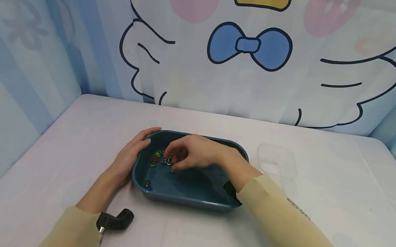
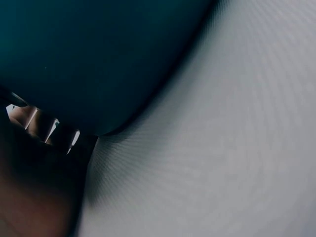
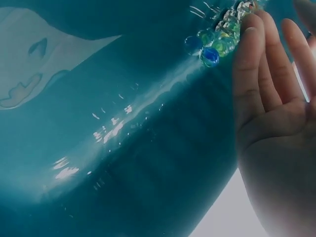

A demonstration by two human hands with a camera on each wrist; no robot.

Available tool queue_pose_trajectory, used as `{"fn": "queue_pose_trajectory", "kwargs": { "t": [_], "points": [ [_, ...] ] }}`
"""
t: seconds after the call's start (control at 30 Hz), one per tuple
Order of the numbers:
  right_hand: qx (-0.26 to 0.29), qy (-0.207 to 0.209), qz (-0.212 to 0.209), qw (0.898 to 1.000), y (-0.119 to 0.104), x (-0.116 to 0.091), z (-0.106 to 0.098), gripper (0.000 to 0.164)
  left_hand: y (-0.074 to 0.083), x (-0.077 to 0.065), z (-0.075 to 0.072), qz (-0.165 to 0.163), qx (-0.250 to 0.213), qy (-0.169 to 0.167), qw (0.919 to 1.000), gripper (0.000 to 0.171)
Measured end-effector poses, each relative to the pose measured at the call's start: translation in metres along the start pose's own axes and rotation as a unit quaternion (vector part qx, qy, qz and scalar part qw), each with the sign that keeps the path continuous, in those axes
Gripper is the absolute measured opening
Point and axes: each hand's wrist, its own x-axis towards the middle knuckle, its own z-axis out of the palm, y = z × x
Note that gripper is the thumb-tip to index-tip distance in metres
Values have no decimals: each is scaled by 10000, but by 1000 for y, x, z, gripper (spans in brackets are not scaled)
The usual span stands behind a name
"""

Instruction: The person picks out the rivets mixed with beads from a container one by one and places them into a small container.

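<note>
A dark blue tray (image 1: 187, 187) stands on the white-covered table. My left hand (image 1: 127, 157) holds it at its left end, thumb over the rim and the other fingers along the outer wall. My right hand (image 1: 197, 154) is inside the tray, thumb and forefinger apart above small shiny silvery pieces (image 1: 167, 161); their exact kind is too small to tell. Beside these lie several coloured glass marbles (image 1: 155, 159), and a few more marbles (image 1: 148, 185) sit in the near left corner. In the right wrist view, the fairly straight fingers (image 3: 252, 69) reach beside the marbles (image 3: 210, 56).
Behind my right forearm, a clear plastic box (image 1: 277, 159) stands on the table (image 1: 329, 185) to the right of the tray. A patterned curtain (image 1: 239, 86) hangs along the back edge, with more curtain at both sides.
</note>
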Motion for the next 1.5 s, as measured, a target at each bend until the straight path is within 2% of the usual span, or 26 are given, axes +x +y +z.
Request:
{"fn": "queue_pose_trajectory", "kwargs": {
  "t": [0.43,0.57,1.2,1.5],
  "points": [
    [-247,-272,142,9992,0,6,4,30,0,1,-1,105,34,-39,9999,47],
    [-319,-391,219,9985,-1,8,7,29,0,-1,-2,42,15,-22,10000,47],
    [-670,-574,370,9954,-2,10,10,23,-3,-1,-2,88,-101,-53,9999,47],
    [-768,-528,443,9947,-5,12,13,8,-1,0,-2,131,-148,-58,9998,47]
  ]
}}
